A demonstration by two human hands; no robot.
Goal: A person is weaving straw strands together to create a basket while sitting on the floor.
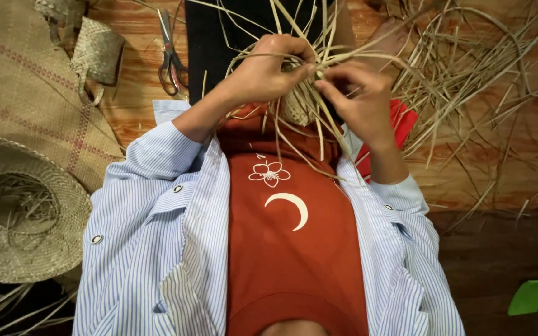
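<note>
A small woven straw piece (299,107) with many long loose strands sits between my hands, above my lap. My left hand (268,70) grips its top left, fingers curled over several strands. On the right side, my right hand (359,96) pinches a strand near the centre of the weave. Pale flat strands fan out upward and down over my red shirt. The core of the weave is partly hidden by my fingers.
Scissors (170,59) lie on the wooden floor at upper left. A woven hat (23,211), a woven mat (26,93) and a small woven pouch (98,55) lie at left. A pile of loose straw (468,68) spreads at upper right. A green scrap (532,295) lies lower right.
</note>
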